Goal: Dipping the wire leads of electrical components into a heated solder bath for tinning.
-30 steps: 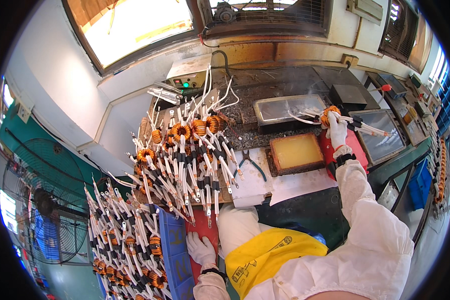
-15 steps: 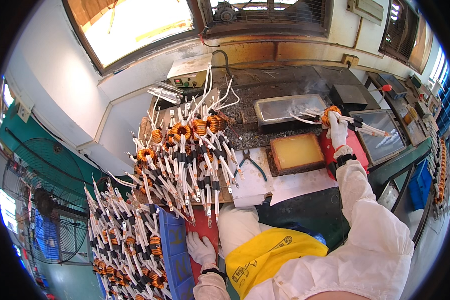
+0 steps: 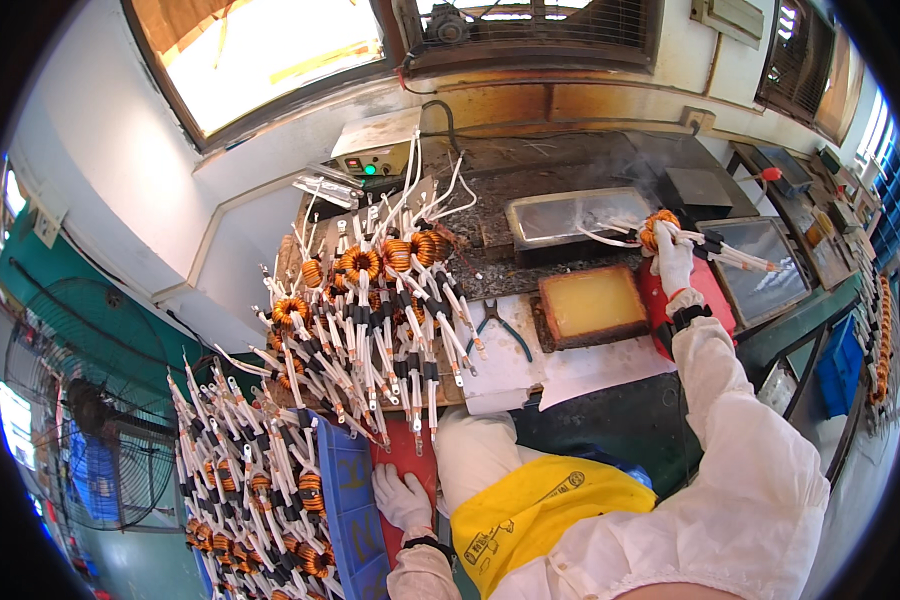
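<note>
My right hand [image 3: 675,264], in a white glove, is closed around a copper-wound ring coil [image 3: 659,226] with white leads. Some of the leads point left, with their ends over or in a rectangular metal pot [image 3: 532,222] of silvery surface; wisps of smoke rise there, and I cannot tell how deep the ends go. Other leads with black sleeves stick out to the right above a second silvery tray [image 3: 767,262]. Lying on a red surface [image 3: 402,444] beside a blue crate, my gloved left hand [image 3: 403,501] has its fingers stretched out and holds nothing.
A tray of yellowish material [image 3: 594,303] and a red object [image 3: 707,289] sit close to my right arm. Pliers [image 3: 503,328] lie on white paper. Many ring coils [image 3: 361,263] are heaped left, more fill the blue crate [image 3: 349,500]. A control box [image 3: 378,140] stands behind.
A green light on the control box now shines brightly. The view has shifted very slightly; both hands and the held coil stay in place.
</note>
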A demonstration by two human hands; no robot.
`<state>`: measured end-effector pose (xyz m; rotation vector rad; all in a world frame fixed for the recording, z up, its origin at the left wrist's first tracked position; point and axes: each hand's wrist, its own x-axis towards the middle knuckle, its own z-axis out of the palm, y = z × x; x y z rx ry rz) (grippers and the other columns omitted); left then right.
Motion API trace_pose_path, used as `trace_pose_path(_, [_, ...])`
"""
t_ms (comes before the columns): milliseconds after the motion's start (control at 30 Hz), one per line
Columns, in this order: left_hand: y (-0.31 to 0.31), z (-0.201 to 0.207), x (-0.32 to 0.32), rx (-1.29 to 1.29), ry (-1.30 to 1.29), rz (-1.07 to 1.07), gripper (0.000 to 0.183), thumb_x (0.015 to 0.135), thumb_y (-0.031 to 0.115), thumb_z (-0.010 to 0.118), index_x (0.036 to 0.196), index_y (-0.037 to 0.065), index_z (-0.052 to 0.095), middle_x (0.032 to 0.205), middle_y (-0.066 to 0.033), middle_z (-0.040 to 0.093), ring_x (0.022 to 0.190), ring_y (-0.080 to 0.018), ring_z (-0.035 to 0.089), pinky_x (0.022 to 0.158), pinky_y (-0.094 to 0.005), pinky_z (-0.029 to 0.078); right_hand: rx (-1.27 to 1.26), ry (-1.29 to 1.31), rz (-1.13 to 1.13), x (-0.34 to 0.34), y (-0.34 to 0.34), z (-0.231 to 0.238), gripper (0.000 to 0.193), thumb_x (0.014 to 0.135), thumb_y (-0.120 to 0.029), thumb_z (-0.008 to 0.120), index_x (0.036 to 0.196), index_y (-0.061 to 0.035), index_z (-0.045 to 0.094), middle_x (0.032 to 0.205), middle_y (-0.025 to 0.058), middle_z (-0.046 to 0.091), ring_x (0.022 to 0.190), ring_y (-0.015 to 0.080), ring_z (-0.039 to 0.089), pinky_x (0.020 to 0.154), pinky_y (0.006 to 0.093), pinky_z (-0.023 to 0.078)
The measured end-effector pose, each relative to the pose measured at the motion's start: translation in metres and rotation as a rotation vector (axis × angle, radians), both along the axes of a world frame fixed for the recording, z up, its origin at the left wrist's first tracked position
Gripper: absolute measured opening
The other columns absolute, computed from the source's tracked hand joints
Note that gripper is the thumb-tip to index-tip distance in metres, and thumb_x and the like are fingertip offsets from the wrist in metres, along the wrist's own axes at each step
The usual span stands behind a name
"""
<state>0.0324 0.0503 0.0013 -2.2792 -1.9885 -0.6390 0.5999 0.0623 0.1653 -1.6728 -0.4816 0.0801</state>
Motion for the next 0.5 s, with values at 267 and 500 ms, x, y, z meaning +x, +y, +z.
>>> trace_pose_path(267, [0.000,-0.004,-0.001,0.015,0.000,0.002,0.036,0.083,0.022,0.051,0.114,0.004,0.050,0.126,-0.0132,0.047,0.119,-0.0329,0.042,0.099,-0.0458,0.034,-0.117,-0.053,0.000,0.007,-0.001,-0.001,0.046,0.081,-0.045,0.060,0.098,-0.0026,0.065,0.053,0.0073,0.057,0.036,0.0158,0.051,0.037,0.0294,0.038])
trace_pose_path(500, [-0.001,0.000,-0.001,0.007,-0.007,0.006,0.036,0.083,0.022,0.050,0.114,0.004,0.050,0.126,-0.0134,0.048,0.119,-0.0330,0.041,0.099,-0.0458,0.033,-0.316,-0.054,-0.058,-0.016,0.002,0.023,0.052,0.079,-0.052,0.059,0.097,-0.0043,0.064,0.054,0.0091,0.058,0.041,0.0185,0.056,0.039,0.0312,0.043])
